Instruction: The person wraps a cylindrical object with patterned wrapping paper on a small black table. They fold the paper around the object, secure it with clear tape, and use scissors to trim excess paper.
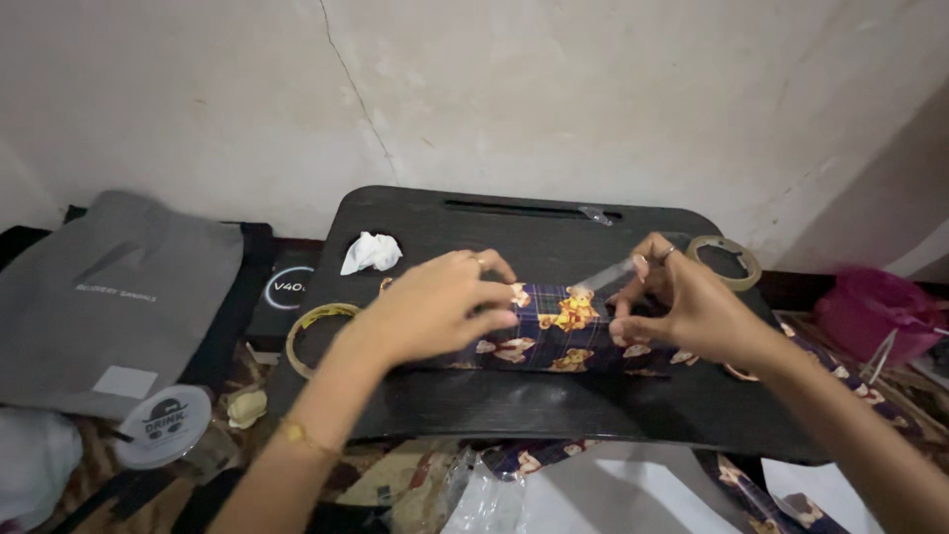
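Note:
A long box wrapped in dark plaid paper with teddy bears lies on a black lap desk. My left hand presses down on the box's left half, fingers curled over its top. My right hand hovers at the box's right end and pinches a strip of clear tape that stretches toward the top of the wrapped box. A ring shows on each hand and a thin bracelet on my left wrist.
A tape roll sits at the desk's right rear, another ring of tape at its left edge, and a crumpled white tissue lies behind. A grey bag, a round lid, a pink container and wrapping-paper scraps surround the desk.

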